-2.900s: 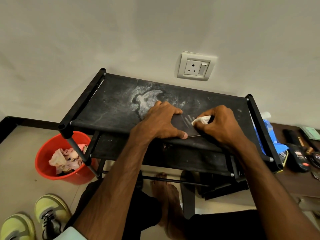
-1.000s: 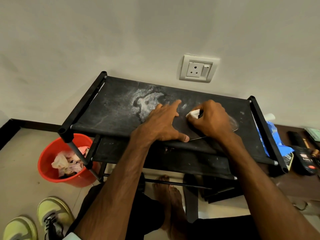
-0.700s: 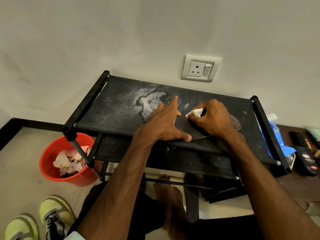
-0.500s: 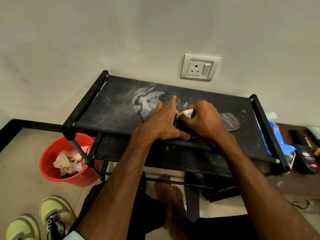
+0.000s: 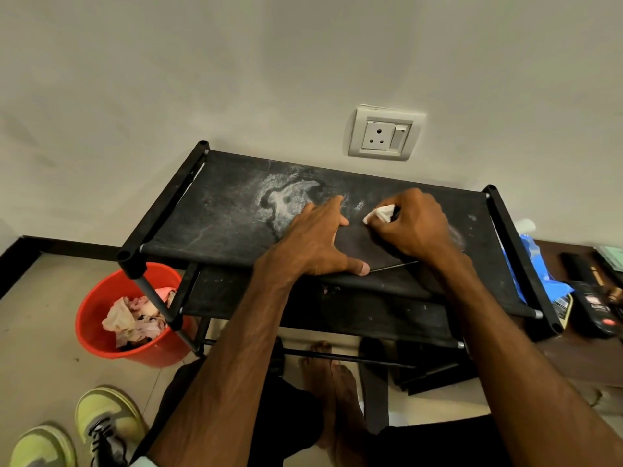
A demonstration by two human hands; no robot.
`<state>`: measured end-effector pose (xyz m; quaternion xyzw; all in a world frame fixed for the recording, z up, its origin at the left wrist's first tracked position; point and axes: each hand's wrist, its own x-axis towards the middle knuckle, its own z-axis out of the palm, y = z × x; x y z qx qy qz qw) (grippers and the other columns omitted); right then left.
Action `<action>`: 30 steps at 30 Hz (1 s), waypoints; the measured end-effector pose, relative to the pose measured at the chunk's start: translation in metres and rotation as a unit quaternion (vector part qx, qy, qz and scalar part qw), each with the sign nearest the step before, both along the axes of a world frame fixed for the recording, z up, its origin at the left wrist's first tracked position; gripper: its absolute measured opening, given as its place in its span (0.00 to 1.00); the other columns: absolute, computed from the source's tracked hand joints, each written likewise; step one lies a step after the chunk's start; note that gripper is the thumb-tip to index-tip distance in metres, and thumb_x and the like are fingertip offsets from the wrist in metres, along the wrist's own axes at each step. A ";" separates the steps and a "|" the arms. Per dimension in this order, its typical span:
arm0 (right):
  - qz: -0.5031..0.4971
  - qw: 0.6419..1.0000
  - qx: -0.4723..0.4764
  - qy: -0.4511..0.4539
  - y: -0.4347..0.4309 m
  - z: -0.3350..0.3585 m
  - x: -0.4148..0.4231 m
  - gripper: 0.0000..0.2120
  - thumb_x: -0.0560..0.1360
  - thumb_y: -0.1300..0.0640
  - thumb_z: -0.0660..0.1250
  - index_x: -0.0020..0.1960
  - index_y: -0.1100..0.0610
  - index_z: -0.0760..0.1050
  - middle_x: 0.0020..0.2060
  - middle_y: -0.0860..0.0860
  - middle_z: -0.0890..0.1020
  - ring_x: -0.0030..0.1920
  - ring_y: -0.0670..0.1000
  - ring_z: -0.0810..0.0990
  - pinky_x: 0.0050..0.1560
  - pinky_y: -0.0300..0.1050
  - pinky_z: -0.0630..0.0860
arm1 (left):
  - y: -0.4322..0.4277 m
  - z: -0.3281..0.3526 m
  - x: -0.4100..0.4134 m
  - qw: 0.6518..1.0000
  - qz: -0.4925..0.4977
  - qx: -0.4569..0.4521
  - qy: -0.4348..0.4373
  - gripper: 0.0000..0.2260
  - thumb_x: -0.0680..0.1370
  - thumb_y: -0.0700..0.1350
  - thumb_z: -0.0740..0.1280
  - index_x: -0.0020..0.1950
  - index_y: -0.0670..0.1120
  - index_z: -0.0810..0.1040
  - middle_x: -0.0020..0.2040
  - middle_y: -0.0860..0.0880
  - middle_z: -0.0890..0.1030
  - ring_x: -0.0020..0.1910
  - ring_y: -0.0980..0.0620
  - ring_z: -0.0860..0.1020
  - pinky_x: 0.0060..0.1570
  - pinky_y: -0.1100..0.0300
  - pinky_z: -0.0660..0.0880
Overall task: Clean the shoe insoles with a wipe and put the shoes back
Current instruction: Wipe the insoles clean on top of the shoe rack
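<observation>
Right hand (image 5: 413, 227), wipe (image 5: 380, 213): slightly rightward

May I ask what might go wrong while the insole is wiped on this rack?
The insole lies near the front edge of the shoe rack, pinned only by the left hand; a hard stroke of the wipe might push it off. The white dusty patch nearby could dirty it again.

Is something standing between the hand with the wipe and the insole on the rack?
Nothing visible does. The right hand grips the wipe and rests on the dark insole. The left hand presses the insole onto the rack's top shelf.
</observation>
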<state>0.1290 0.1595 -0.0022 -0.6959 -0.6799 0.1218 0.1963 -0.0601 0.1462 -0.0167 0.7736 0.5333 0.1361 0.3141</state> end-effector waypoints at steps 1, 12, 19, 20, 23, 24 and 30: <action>-0.002 1.000 0.016 0.020 0.000 0.001 0.005 0.09 0.73 0.47 0.73 0.49 0.49 0.87 0.41 0.51 0.87 0.44 0.54 0.85 0.48 0.55 0.83 | 0.000 0.000 -0.001 1.000 0.000 0.001 -0.001 0.55 0.65 0.61 0.80 0.82 0.47 0.51 0.73 0.55 0.72 0.78 0.45 0.57 0.75 0.44 0.60; 0.049 0.989 0.056 0.131 -0.019 0.001 0.029 0.02 0.73 0.52 0.77 0.46 0.49 0.88 0.38 0.44 0.87 0.39 0.43 0.85 0.43 0.45 0.83 | 0.000 -0.003 -0.010 0.999 0.006 0.022 -0.041 0.51 0.64 0.62 0.80 0.80 0.51 0.59 0.67 0.58 0.75 0.71 0.52 0.66 0.71 0.46 0.66; 0.075 0.995 0.001 0.064 -0.009 0.000 0.016 0.05 0.74 0.53 0.74 0.48 0.49 0.88 0.41 0.48 0.87 0.42 0.47 0.85 0.49 0.53 0.83 | -0.003 -0.002 -0.009 0.999 -0.003 0.020 -0.039 0.50 0.65 0.59 0.81 0.80 0.51 0.58 0.68 0.58 0.75 0.71 0.51 0.66 0.71 0.47 0.66; 0.080 0.995 -0.013 0.052 -0.007 0.000 0.012 0.05 0.74 0.53 0.74 0.49 0.49 0.88 0.42 0.49 0.87 0.43 0.48 0.85 0.49 0.54 0.83 | -0.003 -0.002 -0.008 0.999 -0.004 0.019 -0.039 0.50 0.65 0.59 0.81 0.80 0.51 0.58 0.68 0.57 0.75 0.71 0.51 0.66 0.72 0.47 0.66; 0.138 0.989 -0.030 0.038 -0.010 -0.001 -0.008 0.07 0.75 0.55 0.74 0.51 0.50 0.88 0.44 0.50 0.88 0.43 0.50 0.85 0.49 0.55 0.83 | -0.003 0.000 -0.009 0.999 -0.006 0.016 -0.040 0.51 0.65 0.58 0.82 0.81 0.49 0.58 0.69 0.56 0.75 0.72 0.50 0.66 0.72 0.45 0.66; 0.163 0.986 -0.029 0.037 -0.012 -0.002 -0.015 0.08 0.75 0.57 0.74 0.52 0.50 0.88 0.44 0.51 0.88 0.43 0.50 0.85 0.48 0.56 0.83 | -0.002 0.000 -0.009 0.999 -0.006 0.016 -0.041 0.51 0.65 0.57 0.82 0.81 0.49 0.58 0.68 0.55 0.75 0.72 0.49 0.66 0.71 0.45 0.66; 0.104 0.994 -0.046 -0.002 -0.006 0.004 0.000 0.07 0.75 0.51 0.74 0.52 0.45 0.87 0.45 0.48 0.88 0.46 0.51 0.85 0.50 0.56 0.83 | -0.004 0.001 -0.008 0.999 -0.005 0.012 -0.038 0.49 0.65 0.58 0.81 0.80 0.50 0.60 0.69 0.57 0.75 0.73 0.50 0.65 0.72 0.45 0.66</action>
